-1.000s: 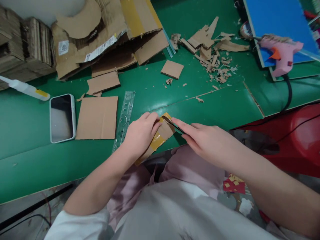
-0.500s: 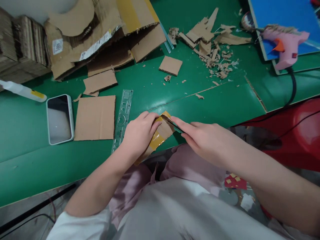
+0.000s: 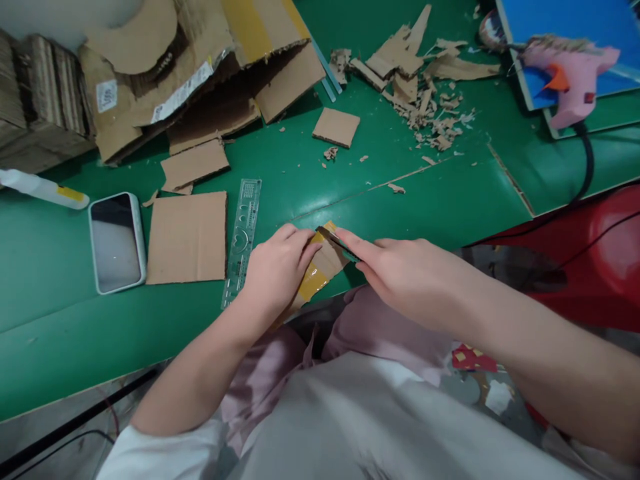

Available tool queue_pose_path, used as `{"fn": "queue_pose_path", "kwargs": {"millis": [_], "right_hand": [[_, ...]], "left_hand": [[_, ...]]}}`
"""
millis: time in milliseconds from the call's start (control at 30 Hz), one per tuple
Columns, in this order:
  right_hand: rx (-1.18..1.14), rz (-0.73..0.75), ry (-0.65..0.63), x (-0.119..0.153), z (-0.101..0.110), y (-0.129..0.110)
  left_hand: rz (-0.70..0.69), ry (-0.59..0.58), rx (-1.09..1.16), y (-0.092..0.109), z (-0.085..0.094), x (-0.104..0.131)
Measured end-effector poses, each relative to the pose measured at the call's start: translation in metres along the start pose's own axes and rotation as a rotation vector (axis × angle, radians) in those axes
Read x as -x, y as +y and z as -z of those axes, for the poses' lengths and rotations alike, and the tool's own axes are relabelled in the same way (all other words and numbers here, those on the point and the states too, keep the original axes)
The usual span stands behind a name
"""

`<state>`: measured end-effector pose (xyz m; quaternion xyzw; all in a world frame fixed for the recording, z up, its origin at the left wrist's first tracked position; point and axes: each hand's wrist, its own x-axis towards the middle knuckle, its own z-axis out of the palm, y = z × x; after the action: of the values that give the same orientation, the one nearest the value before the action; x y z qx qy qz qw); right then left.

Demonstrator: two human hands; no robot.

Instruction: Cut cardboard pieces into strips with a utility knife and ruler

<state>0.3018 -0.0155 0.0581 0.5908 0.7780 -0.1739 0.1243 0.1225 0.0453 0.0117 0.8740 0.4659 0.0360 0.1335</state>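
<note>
My left hand [image 3: 280, 267] is closed on a taped strip of cardboard [image 3: 320, 273], pinning it at the table's front edge. In my right hand [image 3: 395, 270] is a utility knife [image 3: 336, 241], its dark blade lying over the strip's far end close to my left fingertips. The index finger stretches along the blade; most of the handle is hidden in the palm. Just left of my left hand lies a clear plastic ruler [image 3: 243, 233]. Beside it sits a square cardboard piece [image 3: 187, 237].
A phone [image 3: 117, 243] and a white bottle [image 3: 45, 189] lie on the left. Behind are a torn cardboard box [image 3: 200, 80], a small cardboard square [image 3: 336, 127] and cardboard scraps [image 3: 425, 107]. A pink glue gun [image 3: 575, 80] rests at the right on a blue board [image 3: 590, 27].
The knife blade has shifted slightly left and up along the strip's far end, with my right hand following. My left hand keeps its hold. The whole view has moved a little.
</note>
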Motion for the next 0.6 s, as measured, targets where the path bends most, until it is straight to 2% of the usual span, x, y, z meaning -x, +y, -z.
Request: {"fn": "queue_pose_path", "kwargs": {"millis": [200, 600], "right_hand": [[0.025, 0.011, 0.011, 0.005, -0.0013, -0.002], [0.078, 0.002, 0.004, 0.0107, 0.0003, -0.0023]], "left_hand": [[0.042, -0.012, 0.016, 0.0013, 0.0001, 0.0008], [0.002, 0.032, -0.035, 0.0037, -0.0018, 0.0031]]}}
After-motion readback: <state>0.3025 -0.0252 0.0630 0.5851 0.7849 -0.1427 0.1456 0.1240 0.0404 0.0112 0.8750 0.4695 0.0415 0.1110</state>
